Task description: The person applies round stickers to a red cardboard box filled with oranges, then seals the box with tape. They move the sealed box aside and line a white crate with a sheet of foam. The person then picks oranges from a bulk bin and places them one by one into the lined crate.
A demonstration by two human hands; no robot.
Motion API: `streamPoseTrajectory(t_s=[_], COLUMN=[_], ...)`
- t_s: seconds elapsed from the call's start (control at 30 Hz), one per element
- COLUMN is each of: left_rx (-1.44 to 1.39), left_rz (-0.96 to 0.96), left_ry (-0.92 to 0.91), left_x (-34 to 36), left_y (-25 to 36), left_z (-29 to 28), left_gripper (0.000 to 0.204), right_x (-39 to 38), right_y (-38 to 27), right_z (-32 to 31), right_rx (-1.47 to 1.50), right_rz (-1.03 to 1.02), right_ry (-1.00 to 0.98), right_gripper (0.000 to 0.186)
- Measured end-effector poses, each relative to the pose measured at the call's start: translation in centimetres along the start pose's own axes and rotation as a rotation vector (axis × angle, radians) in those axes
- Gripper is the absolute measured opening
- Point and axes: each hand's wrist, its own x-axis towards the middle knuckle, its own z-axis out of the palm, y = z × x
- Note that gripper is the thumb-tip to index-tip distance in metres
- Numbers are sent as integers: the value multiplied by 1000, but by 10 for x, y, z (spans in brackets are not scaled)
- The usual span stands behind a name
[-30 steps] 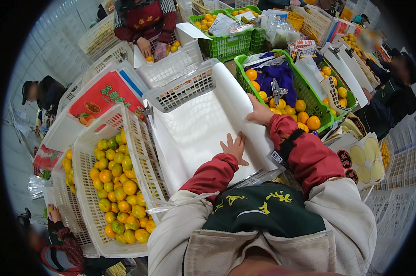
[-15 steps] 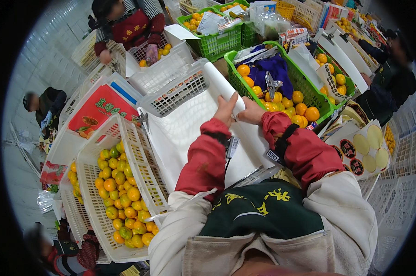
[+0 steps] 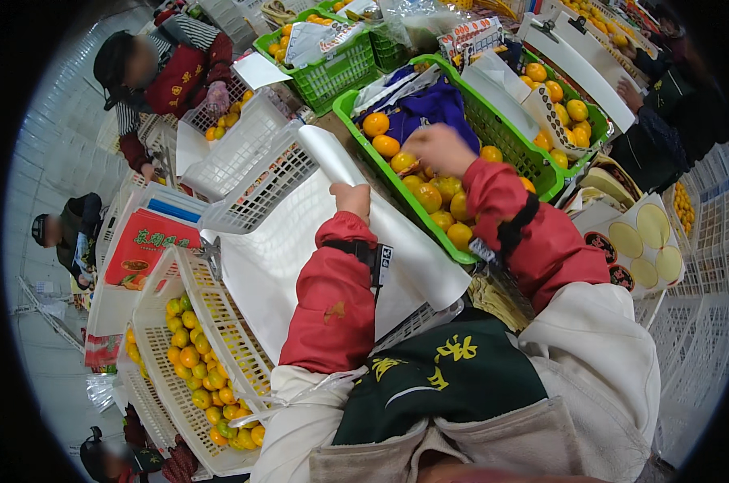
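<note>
Your left hand is curled on the edge of one white sheet, which lines one white crate beneath it. Your right hand is blurred over one green crate; I cannot tell whether it holds anything. At least ten oranges lie around and below it, with one purple cloth just beyond. One clip sits left of your left hand. Farther left stands one filled crate; past that, three people.
</note>
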Motion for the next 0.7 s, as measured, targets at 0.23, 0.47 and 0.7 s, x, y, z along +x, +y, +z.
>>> streamPoseTrajectory(t_s=[0.23,0.47,0.7], left_rx=[154,133,137], left_rz=[9,-31,-10], left_ry=[-35,-37,2], left_x=[-14,-17,-16], left_y=[10,12,10], left_z=[-9,-8,-6], left_gripper=[69,64,59], right_x=[61,74,80], right_y=[122,153,149], right_z=[-39,-35,-22], right_rx=[-406,-69,81], right_rz=[313,427,315], right_ry=[330,416,322], right_gripper=[56,31,25])
